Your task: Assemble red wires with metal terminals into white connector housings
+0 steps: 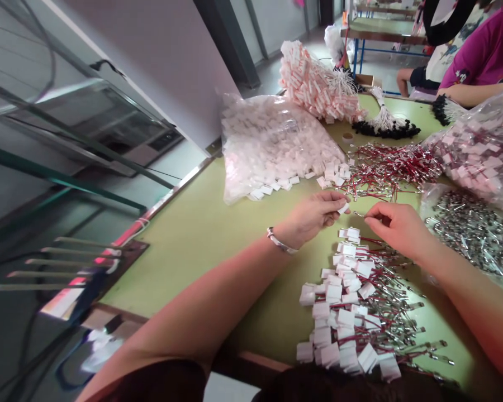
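My left hand [314, 216] pinches a small white plastic connector [343, 208] between thumb and fingertips above the green table [193, 234]. My right hand [396, 223] is closed on the end of a thin red wire with a metal tip [357, 214], pointed at that connector. Just below both hands lies a pile of red wires fitted with white connectors [352, 312]. A silver bracelet [280, 242] circles my left wrist.
A clear bag of white connectors [272, 142] lies open beyond my hands, beside loose red wires [389, 167]. Bags of metal parts [469, 229] and of connectors [482, 151] sit at the right. A person in a magenta shirt [482, 61] sits at the far right.
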{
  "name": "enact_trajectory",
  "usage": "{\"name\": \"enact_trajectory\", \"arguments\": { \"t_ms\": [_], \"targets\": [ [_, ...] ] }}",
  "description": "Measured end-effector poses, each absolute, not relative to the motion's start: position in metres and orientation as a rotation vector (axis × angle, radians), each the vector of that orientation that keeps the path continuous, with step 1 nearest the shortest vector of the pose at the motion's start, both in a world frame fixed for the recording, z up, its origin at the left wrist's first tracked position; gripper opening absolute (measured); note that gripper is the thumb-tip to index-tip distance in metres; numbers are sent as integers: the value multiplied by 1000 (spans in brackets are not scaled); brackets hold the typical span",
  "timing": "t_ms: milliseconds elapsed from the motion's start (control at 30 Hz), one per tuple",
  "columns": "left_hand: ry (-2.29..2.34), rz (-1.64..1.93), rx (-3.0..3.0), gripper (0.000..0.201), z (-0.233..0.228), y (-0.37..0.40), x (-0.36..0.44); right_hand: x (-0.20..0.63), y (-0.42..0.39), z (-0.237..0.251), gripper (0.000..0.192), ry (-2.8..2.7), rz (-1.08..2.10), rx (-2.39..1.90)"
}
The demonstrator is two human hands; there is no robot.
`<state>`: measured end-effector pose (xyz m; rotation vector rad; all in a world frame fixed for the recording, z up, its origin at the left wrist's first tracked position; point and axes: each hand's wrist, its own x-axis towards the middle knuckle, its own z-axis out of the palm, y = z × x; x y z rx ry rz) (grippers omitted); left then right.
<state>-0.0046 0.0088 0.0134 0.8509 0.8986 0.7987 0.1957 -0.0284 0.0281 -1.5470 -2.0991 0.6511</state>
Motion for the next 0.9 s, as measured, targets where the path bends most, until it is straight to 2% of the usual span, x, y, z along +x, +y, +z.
{"name": "enact_trajectory", "arguments": {
  "t_ms": [100,367,467,600,733,900],
  "targets": [
    [862,827,841,8,14,5,-1,188,-36,27,15,-2122,623,-1496],
    [827,795,750,4,14,1,3,187,-36,27,17,-2278,339,-1572],
    [817,779,747,11,11,1,1,187,-37,26,18,-2306,256,-1580],
    [829,791,761,6,6,2,1,189,-37,25,22,-2328,177,-1578],
    [827,804,782,9,6,2,1,191,-35,27,21,-2255,444,-1548],
    [848,773,893,16,6,2,1,190,-32,35,24,-1958,1060,-1599]
  ]
}}
